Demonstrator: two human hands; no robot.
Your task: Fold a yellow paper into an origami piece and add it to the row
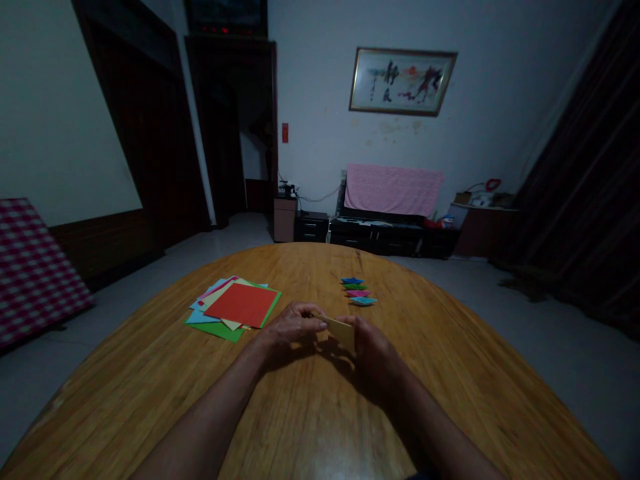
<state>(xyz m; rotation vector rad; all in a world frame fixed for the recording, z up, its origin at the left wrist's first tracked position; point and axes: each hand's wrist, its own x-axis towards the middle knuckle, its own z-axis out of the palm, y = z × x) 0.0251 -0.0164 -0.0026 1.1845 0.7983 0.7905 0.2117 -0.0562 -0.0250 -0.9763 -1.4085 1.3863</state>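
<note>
Both of my hands meet over the middle of a round wooden table [450, 373]. My left hand [293, 327] and my right hand [373, 350] pinch a small folded piece of yellow paper [341, 329] between them, fingers closed on its edges. To the left lies a loose stack of coloured paper squares [235, 308], with a red sheet on top and green, blue, pink and cream sheets beneath. Beyond my hands several small folded paper shapes [359, 291] in blue, green, pink and light blue sit in a short row.
The dim room has a dark low cabinet draped with a pink cloth [393, 190] at the far wall, under a framed picture [401, 80]. A checked red board [33, 267] leans at the left. Dark curtains [590, 187] hang on the right.
</note>
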